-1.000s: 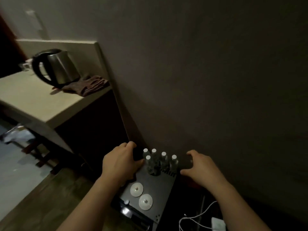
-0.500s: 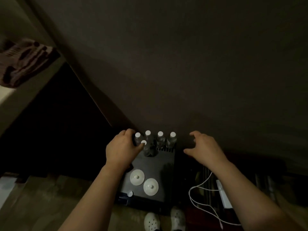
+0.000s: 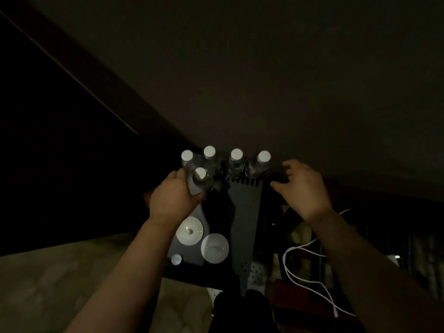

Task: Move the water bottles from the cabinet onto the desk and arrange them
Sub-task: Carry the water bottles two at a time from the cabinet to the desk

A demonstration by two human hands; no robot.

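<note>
**Mia:** Where are the water bottles?

**Ben:** They stand on the dark cabinet top, at its far edge, right by the wall. Four white caps sit in a row. One more bottle, the front bottle, stands a bit closer to us.

**Mia:** What are the hands doing?

**Ben:** The left hand is wrapped around the front bottle. Its fingers curl round the far side, so it is gripping that one. The right hand is just beside the bottle at the right end. Its fingers are spread open and hold nothing.

**Mia:** What could go wrong?

**Ben:** The bottles stand very close together. If the left hand pulls the front bottle up fast, I think it could bump the ones behind it and tip them over. The right hand could knock the end bottle against the wall when it reaches in. And two white lids lie near the left arm. An elbow could push them off.

**Mia:** What can you not see well?

**Ben:** It is very dark. The bottoms of the bottles are hard to make out, so I cannot tell if they touch each other. I cannot tell how full they are. The worktop for them is not in the picture at all. The mess to the right, under the white cable, is just dark shapes.
</note>
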